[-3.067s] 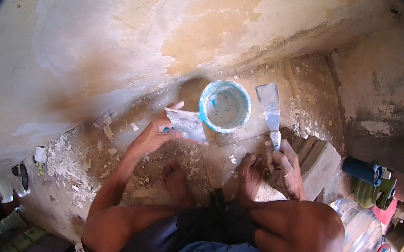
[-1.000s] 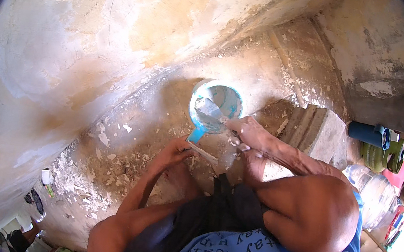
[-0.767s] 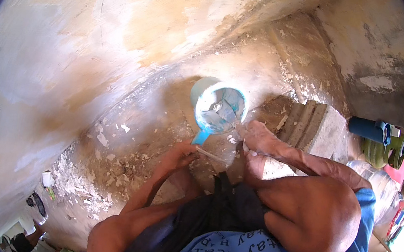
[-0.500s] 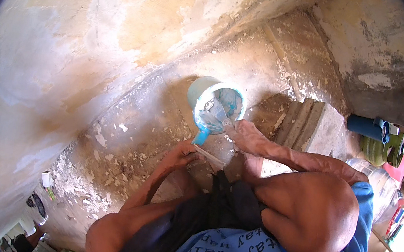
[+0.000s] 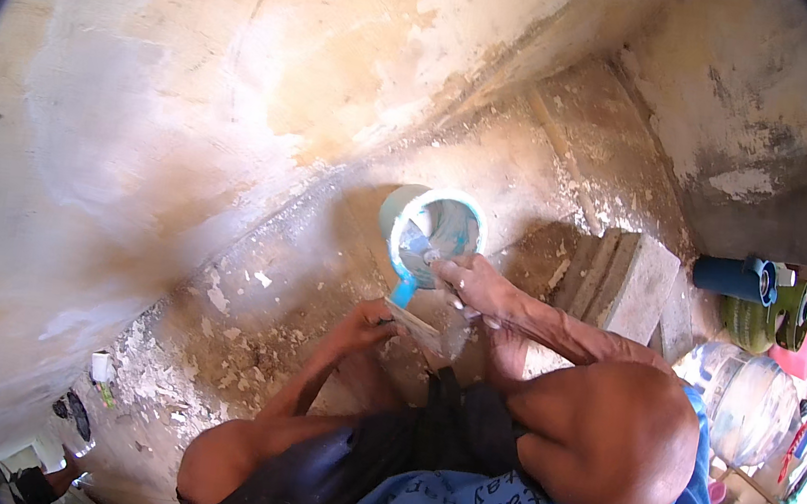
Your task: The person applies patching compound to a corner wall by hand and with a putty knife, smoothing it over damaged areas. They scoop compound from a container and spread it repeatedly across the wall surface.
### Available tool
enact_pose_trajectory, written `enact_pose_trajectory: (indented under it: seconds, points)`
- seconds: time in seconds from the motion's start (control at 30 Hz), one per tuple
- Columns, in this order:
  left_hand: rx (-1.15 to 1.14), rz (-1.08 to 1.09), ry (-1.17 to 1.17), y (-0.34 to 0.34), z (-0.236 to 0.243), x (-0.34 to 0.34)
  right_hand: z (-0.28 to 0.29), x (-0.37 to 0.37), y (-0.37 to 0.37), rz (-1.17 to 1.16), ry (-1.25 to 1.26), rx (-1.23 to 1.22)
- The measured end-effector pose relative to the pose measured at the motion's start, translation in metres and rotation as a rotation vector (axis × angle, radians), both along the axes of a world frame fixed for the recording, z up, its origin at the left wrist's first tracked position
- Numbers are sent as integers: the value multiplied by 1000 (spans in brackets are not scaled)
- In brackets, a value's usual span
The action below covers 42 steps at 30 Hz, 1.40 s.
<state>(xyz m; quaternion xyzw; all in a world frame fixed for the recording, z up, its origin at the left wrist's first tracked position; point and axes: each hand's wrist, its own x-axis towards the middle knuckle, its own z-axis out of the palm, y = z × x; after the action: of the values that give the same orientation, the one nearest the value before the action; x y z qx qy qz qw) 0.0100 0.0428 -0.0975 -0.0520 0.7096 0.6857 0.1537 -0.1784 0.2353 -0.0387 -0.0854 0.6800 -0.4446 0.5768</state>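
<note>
The pale turquoise bucket (image 5: 458, 220) lies tilted toward me on the floor, white paste smeared inside and a blue handle (image 5: 402, 293) pointing down toward my left hand. My left hand (image 5: 364, 326) is closed on a flat metal scraper (image 5: 416, 330) just below the bucket; whether it also grips the blue handle I cannot tell. My right hand (image 5: 469, 281) grips a putty knife (image 5: 416, 240) at the bucket's mouth, its blade inside against the left part of the interior.
A bare, patchy wall (image 5: 193, 75) rises ahead and left above a floor (image 5: 230, 352) strewn with paint flakes. On the right are concrete blocks (image 5: 626, 284), a blue tube (image 5: 728, 278), green containers (image 5: 747, 324) and a large clear jug (image 5: 737, 404). My bare feet and knees are below.
Since the first frame both hands have come inward, the bucket has tipped toward me, and the knife has entered it. Lately the knife and right hand have shifted slightly left within the bucket.
</note>
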Motion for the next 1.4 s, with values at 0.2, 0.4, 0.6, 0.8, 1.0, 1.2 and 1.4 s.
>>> enact_pose_trajectory:
  seconds: [0.2, 0.4, 0.6, 0.8, 1.0, 1.2, 1.4]
  points:
    - [120, 289, -326, -35, 37, -14, 79, -26, 25, -45, -60, 13]
    - [47, 313, -102, -52, 81, -20, 81, -43, 56, -29, -34, -246]
    - [-347, 389, 7, -56, 120, -14, 101, -49, 58, 85, 140, -300]
    - [118, 273, -91, -61, 158, -29, 108, -69, 30, 226, 606, -420]
    - [188, 199, -46, -59, 185, -54, 115, -102, 10, 503, 1221, -508]
    - [75, 200, 32, -55, 178, -46, 110, -102, 15, 506, 1357, -459]
    - [-71, 307, 68, -52, 186, -37, 84, -98, 42, 465, 1396, -224]
